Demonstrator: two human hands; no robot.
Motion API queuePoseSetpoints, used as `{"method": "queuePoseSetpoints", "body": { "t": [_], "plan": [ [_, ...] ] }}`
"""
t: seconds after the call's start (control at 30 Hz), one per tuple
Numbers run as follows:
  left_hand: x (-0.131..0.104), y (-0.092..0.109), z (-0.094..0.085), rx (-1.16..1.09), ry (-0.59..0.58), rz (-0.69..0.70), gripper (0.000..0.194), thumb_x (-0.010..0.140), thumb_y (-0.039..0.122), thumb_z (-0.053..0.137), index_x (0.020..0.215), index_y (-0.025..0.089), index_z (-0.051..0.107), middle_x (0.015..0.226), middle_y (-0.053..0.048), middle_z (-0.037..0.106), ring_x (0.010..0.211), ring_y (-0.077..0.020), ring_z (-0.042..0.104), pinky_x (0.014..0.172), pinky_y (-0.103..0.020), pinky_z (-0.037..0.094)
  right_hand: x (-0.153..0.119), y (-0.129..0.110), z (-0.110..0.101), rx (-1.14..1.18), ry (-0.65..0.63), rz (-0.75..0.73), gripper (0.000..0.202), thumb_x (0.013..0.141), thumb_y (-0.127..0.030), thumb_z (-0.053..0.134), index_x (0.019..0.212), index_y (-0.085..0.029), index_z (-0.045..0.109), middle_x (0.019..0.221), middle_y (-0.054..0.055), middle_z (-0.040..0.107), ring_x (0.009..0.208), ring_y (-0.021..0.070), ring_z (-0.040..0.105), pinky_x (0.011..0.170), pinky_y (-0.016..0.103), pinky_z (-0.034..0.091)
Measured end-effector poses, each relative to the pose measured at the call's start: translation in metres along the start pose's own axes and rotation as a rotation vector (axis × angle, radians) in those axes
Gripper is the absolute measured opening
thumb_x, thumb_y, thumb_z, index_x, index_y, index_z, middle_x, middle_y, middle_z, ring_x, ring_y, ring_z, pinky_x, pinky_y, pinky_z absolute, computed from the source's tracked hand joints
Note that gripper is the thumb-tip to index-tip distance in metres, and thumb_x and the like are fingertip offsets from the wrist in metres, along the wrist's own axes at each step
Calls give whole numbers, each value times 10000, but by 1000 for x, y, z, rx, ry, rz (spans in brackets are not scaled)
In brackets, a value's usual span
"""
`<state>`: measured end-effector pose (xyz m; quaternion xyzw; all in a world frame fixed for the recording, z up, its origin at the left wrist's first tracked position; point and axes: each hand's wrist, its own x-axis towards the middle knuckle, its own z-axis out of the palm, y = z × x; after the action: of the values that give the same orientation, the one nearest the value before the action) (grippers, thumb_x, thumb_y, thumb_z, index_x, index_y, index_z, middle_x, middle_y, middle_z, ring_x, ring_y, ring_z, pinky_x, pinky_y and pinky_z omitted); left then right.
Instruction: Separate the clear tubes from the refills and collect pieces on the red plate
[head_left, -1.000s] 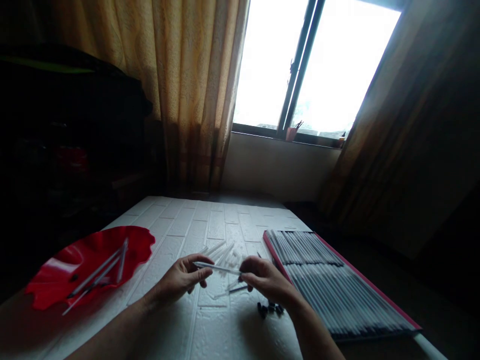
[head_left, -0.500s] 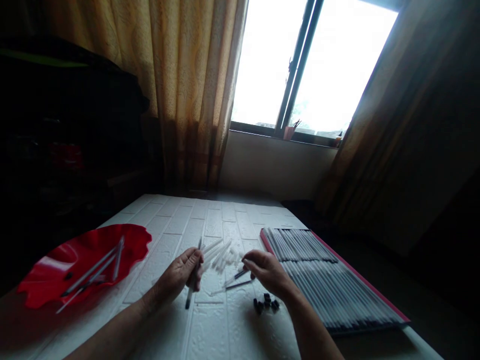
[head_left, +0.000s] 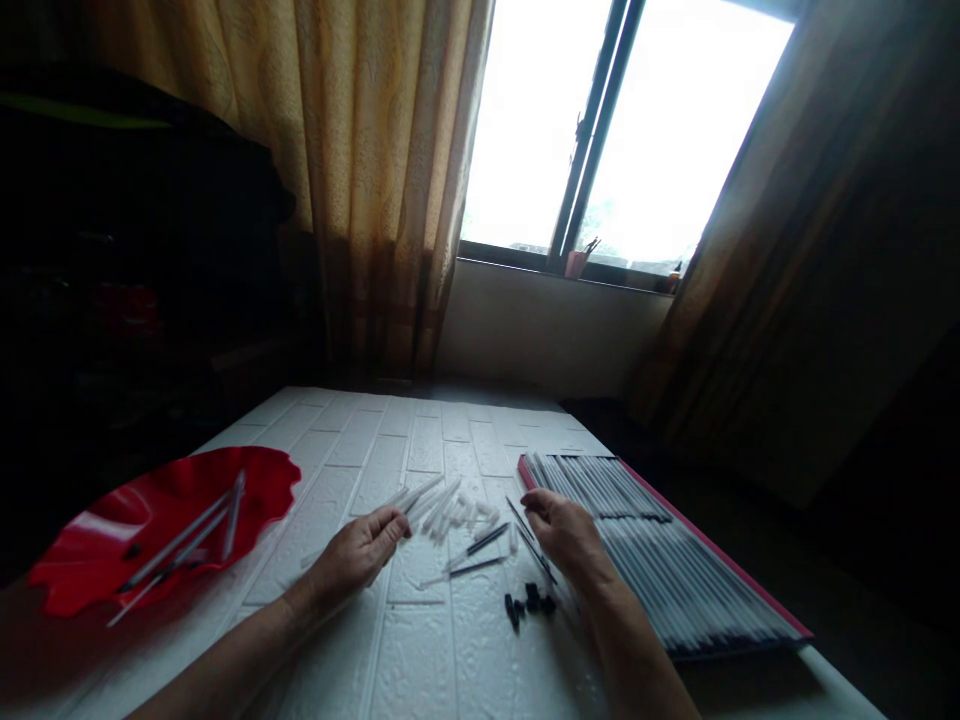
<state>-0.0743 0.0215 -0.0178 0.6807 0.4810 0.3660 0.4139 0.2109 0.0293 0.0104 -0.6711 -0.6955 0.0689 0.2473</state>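
My left hand point(head_left: 369, 548) is closed beside the pile of clear tubes point(head_left: 442, 508); whatever its fingers pinch is hidden. Curled at the left edge of the tray, my right hand point(head_left: 562, 530) has a thin dark pen point(head_left: 531, 542) at its fingertips, slanting down over the table and slightly blurred. Between the hands lie dark pen refills point(head_left: 486, 541) and small clear pieces. Several black caps point(head_left: 532, 599) sit below them, left of my right wrist.
A pink-edged tray point(head_left: 780, 610) with two rows of pens stands on the right. On the left, a red wavy-rimmed bowl point(head_left: 82, 540) holds a few pens. Behind the white brick-patterned table point(head_left: 420, 650) are curtains and a window.
The pen that stood upright in my left hand no longer shows there. My right hand has moved right, toward the tray, and a dark pen now shows beside its fingers.
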Motion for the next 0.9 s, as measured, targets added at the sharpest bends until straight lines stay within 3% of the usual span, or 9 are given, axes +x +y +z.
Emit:
{"method": "queuePoseSetpoints", "body": {
  "t": [0.1, 0.2, 0.43, 0.63, 0.83, 0.9],
  "plan": [
    [-3, 3, 1, 53, -38, -2, 448, 809, 618, 420, 795, 190, 554, 483, 100, 344, 368, -80, 304, 383, -203, 241, -5, -5, 2, -83, -74, -10, 163, 806, -257, 568, 845, -230, 724, 848, 52, 742, 824, 202, 673, 720, 264, 438],
    [-6, 7, 1, 176, -49, 78, 376, 843, 530, 428, 749, 195, 572, 535, 65, 424, 458, -106, 425, 454, -201, 317, -10, -14, 7, -173, -109, -1, 164, 786, -281, 593, 872, -218, 717, 853, 81, 737, 845, 232, 664, 693, 281, 423],
    [-14, 18, 4, 497, -86, 196, 319, 895, 412, 426, 753, 206, 625, 621, 28, 549, 608, -144, 543, 571, -211, 341, -14, -29, 11, -298, -163, 35, 286, 806, -146, 493, 1021, -195, 675, 966, 136, 716, 881, 262, 666, 655, 301, 415],
    [-15, 17, 6, 563, -86, 212, 315, 905, 399, 426, 833, 210, 667, 666, 11, 617, 640, -159, 585, 593, -224, 352, -15, -27, 13, -274, -156, 21, 250, 803, -263, 550, 1014, -185, 659, 987, 131, 707, 926, 272, 651, 689, 304, 424],
    [-16, 16, 6, 550, -78, 211, 330, 898, 420, 437, 877, 211, 692, 702, 5, 657, 673, -160, 602, 608, -215, 383, -12, -27, 10, -204, -107, 19, 247, 845, -170, 481, 1023, -151, 651, 1003, 129, 701, 946, 246, 643, 747, 297, 431],
    [-18, 18, 6, 543, -85, 201, 338, 902, 419, 428, 889, 210, 693, 696, 9, 656, 660, -151, 598, 604, -209, 388, -11, -29, 8, -64, -83, -47, 239, 870, -202, 467, 1012, -166, 655, 1006, 101, 698, 944, 213, 641, 775, 271, 438]
  ]
}}
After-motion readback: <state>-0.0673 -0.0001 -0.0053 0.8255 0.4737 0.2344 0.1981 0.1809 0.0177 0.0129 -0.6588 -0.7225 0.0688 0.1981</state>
